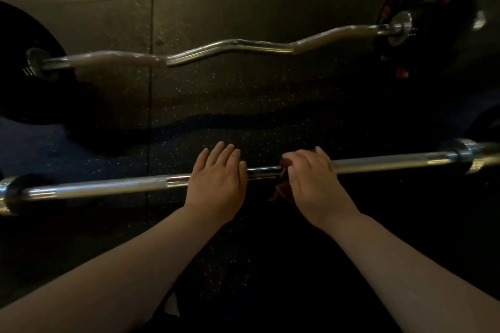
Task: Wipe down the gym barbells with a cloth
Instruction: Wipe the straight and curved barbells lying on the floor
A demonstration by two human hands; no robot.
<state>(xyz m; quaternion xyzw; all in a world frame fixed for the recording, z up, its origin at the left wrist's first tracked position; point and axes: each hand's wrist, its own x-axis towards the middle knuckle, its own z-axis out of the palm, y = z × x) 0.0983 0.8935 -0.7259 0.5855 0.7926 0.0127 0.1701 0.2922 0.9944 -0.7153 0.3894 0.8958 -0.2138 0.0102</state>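
Two barbells: a straight barbell (108,188) lies nearest the person and runs across the whole view from left to right. A curl bar (243,46) with a wavy shaft lies beyond it, well apart and roughly parallel.
Left hand: the left hand (216,181) rests palm down on the middle of the straight barbell. Its fingers (227,154) are straight and close together, reaching past the shaft over the floor and curling round nothing.
Right hand: the right hand (311,178) sits on the same shaft just beside the left one, with a short bare stretch of steel between them. Its fingers (295,159) are curled and grip the cloth against the bar.
Cloth: the cloth (282,192) is dark reddish and bunched under the right hand, with a fold hanging below the shaft. The light is too dim to tell more.
Plates: a black plate (21,76) sits on the curl bar's left end, and a red-marked plate (427,3) on its right end.
Floor: the speckled rubber floor (216,89) is dark, with a seam running away from the person on the left.
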